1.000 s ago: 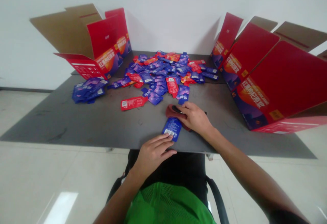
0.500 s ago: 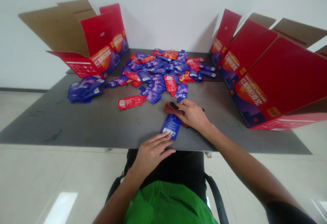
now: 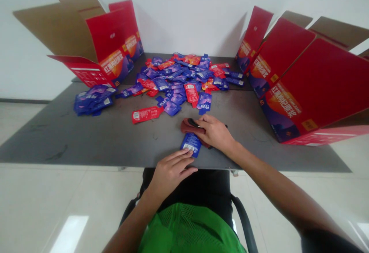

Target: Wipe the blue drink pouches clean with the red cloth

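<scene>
A blue pouch [image 3: 190,143] lies flat near the table's front edge, its printed label with a barcode facing up. The fingertips of my left hand [image 3: 172,171] rest on its lower left corner, fingers stretched out. My right hand [image 3: 215,133] is closed on a folded brown cloth [image 3: 188,125] with a black item on it, which I cannot identify. The cloth covers the upper end of the pouch. Beyond my right hand lies a blue and purple pouch [image 3: 204,102], and a single red pouch [image 3: 146,114] lies to the left.
A wide heap of blue and red pouches [image 3: 178,77] spreads over the back of the grey table [image 3: 115,141]. Several blue pouches [image 3: 92,99] are stacked at the left. Open red cartons stand at the left [image 3: 111,49] and right [image 3: 319,87].
My right hand has moved the brown cloth slightly left and toward me, over more of the blue pouch. My left hand has stayed on the pouch. The view has shifted a little.
</scene>
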A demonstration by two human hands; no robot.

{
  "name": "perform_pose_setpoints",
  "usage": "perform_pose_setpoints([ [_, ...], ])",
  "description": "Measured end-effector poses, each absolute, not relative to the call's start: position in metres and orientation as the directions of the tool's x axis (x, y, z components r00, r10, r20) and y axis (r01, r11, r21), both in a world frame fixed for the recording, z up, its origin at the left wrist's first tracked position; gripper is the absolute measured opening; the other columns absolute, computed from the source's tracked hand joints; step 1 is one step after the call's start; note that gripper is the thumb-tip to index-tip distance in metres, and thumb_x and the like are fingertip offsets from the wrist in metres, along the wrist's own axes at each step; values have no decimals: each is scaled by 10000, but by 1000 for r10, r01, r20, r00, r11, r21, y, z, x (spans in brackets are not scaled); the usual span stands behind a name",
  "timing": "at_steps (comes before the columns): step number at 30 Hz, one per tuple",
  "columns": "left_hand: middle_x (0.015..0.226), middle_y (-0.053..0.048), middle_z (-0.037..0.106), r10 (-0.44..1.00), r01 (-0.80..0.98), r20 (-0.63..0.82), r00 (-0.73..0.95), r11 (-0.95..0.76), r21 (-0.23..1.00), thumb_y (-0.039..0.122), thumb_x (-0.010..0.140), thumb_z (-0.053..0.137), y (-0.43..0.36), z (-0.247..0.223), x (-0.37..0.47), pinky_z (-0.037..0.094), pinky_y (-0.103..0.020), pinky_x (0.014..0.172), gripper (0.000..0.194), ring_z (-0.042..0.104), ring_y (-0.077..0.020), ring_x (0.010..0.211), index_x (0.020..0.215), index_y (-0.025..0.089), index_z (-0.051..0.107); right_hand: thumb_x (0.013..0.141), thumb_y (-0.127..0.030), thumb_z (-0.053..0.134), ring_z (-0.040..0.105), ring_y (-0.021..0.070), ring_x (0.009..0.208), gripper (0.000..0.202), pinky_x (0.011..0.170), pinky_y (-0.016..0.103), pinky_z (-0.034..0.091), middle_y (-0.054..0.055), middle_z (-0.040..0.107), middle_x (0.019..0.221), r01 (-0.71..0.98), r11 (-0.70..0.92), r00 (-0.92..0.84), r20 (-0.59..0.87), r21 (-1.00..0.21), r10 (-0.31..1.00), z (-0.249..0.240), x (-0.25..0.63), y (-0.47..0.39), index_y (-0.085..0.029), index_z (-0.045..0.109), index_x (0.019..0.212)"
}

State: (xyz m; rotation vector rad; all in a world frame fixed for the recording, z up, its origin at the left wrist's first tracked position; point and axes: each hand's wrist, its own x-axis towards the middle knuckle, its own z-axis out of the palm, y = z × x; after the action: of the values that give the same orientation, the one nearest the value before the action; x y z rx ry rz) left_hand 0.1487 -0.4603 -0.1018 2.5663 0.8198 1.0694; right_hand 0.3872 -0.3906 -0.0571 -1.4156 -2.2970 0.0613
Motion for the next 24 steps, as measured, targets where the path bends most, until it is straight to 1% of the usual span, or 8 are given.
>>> perform_pose_setpoints([
  [5, 1205, -49, 770, 591, 406, 572, 569, -807, 429, 340, 932, 736, -460, -104, 149, 600, -383, 1041, 253, 705, -222, 1185, 1131, 184, 734, 984, -325, 638, 631, 238, 946, 324, 814, 352, 523, 94, 667, 1036, 880, 425, -330, 367, -214, 870, -35, 391, -396, -192, 709, 1271],
  [7, 1191, -52, 774, 585, 405, 575, 572, -811, 422, 344, 933, 735, -460, -104, 148, 603, -384, 1035, 253, 714, -223, 1165, 1131, 187, 739, 990, -320, 624, 627, 233, 964, 336, 819, 347, 524, 93, 667, 1071, 848, 472, -366, 377, -240, 851, -31, 380, -417, -196, 693, 1295],
  [10, 1112, -38, 794, 595, 433, 561, 576, -804, 408, 339, 941, 727, -460, -102, 148, 624, -380, 987, 223, 755, -209, 1039, 1111, 198, 751, 1002, -326, 606, 628, 218, 973, 343, 815, 330, 528, 83, 663, 1091, 775, 561, -476, 316, -291, 821, -39, 364, -441, -210, 678, 1317],
  [12, 1111, -33, 794, 596, 435, 549, 586, -803, 407, 338, 950, 716, -460, -101, 148, 618, -377, 996, 218, 753, -205, 1044, 1110, 194, 748, 1002, -332, 612, 631, 211, 961, 340, 817, 323, 529, 76, 664, 1066, 764, 562, -482, 300, -315, 823, -49, 364, -439, -217, 680, 1314],
  [15, 1197, -47, 772, 573, 409, 537, 620, -819, 402, 343, 962, 697, -459, -97, 147, 582, -383, 1056, 242, 703, -217, 1184, 1132, 174, 732, 988, -335, 636, 637, 219, 940, 330, 830, 334, 528, 79, 672, 1029, 823, 484, -381, 342, -298, 859, -60, 383, -410, -206, 696, 1286],
  [17, 1207, -47, 768, 565, 406, 513, 646, -824, 395, 359, 971, 679, -458, -91, 146, 579, -387, 1053, 252, 693, -220, 1202, 1136, 174, 726, 973, -323, 653, 641, 236, 929, 311, 817, 346, 525, 90, 677, 1018, 877, 413, -312, 363, -246, 878, -57, 403, -390, -193, 715, 1248],
  [20, 1146, -34, 781, 568, 420, 475, 672, -821, 387, 379, 995, 642, -450, -78, 148, 587, -390, 995, 246, 719, -213, 1111, 1125, 185, 721, 964, -324, 652, 644, 240, 907, 277, 775, 339, 516, 93, 674, 1023, 916, 324, -186, 462, -239, 867, -45, 428, -386, -197, 730, 1197],
  [24, 965, -43, 759, 680, 566, 433, 592, -733, 378, 318, 1061, 521, -429, -60, 166, 574, -378, 870, 245, 697, -198, 891, 1054, 189, 729, 961, -334, 654, 643, 209, 887, 209, 761, 319, 508, 65, 649, 997, 888, 268, 28, 626, -374, 779, -41, 446, -423, -202, 725, 1106],
])
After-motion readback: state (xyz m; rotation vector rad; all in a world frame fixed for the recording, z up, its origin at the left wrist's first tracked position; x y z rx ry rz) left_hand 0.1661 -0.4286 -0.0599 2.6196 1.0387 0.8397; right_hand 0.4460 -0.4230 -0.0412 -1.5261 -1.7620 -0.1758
